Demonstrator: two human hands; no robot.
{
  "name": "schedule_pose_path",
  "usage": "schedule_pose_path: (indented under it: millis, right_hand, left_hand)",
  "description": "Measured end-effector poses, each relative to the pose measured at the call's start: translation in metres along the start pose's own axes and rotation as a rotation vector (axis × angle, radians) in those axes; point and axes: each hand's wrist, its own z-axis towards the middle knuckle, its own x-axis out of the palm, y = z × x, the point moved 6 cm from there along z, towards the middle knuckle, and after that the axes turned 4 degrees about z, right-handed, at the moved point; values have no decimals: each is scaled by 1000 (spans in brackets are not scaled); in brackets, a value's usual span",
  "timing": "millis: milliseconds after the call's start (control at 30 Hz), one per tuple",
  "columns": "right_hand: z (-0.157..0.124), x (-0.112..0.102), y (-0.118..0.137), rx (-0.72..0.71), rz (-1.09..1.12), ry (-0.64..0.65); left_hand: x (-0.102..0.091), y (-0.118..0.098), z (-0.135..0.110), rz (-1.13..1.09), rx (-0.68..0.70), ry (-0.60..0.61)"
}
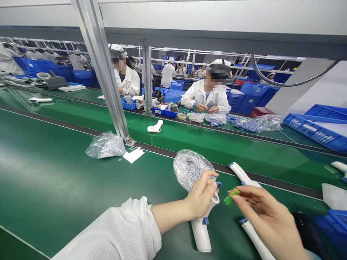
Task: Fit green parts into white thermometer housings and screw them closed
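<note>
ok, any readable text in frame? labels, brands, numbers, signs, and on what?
None legible.
Red box: faint marks, too small to read.
Bin label: too small.
Green-yellow piece in the right hand: blurred, can't tell if printed.

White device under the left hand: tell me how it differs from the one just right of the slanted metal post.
The nearer device is partly covered by the left hand; no hand touches the farther device. The nearer device shows a blue part on its side; on the farther device no blue can be made out. The nearer device looks larger in the picture, being closer, than the farther device. Both are white.
</note>
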Motion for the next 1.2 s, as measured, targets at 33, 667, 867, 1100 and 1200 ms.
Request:
schedule_pose_path:
  millis: [33,667,867,1100,1200]
  right_hand:
    - [1,4,1,-12,9,-8]
    - [-19,68,-4,927,1236,270]
    - [-24,66,1,1011,1437,256]
    - [-24,73,-3,1140,1370,239]
    - [-24,69,-3,1111,1343,219]
  left_hand:
    - [-1,-1,0,19,6,-9]
    - [9,-12,-17,153,256,-65]
    - [15,-10,-17,146,313,-38]
    - [14,-8,-12,84,383,-34]
    - [16,-6,-12,96,384,-36]
